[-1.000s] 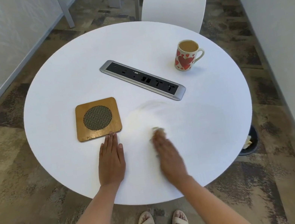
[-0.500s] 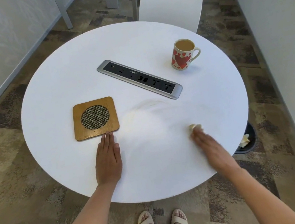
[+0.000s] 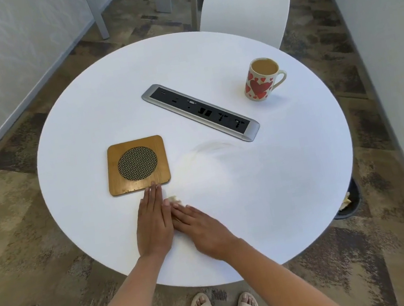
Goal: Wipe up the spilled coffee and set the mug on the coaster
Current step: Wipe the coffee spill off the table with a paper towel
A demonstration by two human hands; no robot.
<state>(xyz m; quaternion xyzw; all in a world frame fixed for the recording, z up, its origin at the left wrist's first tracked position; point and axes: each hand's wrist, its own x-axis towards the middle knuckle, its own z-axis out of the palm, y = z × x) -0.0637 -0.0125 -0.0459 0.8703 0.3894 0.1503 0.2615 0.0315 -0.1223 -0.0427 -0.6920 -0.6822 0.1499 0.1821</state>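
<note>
A heart-patterned mug (image 3: 260, 79) full of coffee stands at the far right of the round white table (image 3: 296, 190). The square wooden coaster (image 3: 137, 164) with a mesh disc lies at the left. A faint coffee smear (image 3: 206, 152) remains between the coaster and the socket strip. My left hand (image 3: 152, 222) lies flat on the table, fingertips touching the coaster's near edge. My right hand (image 3: 200, 227) presses a crumpled, stained tissue (image 3: 174, 199) onto the table right beside my left hand; only the tissue's tip shows.
A silver and black socket strip (image 3: 200, 111) is set diagonally in the table's middle. A white chair (image 3: 245, 7) stands behind the table. A dark bin (image 3: 347, 201) with used tissue sits on the floor under the right edge. Walls run along both sides.
My right hand swept the tissue out to the right, then back left until it rests against my left hand. The left hand, mug and coaster stayed put.
</note>
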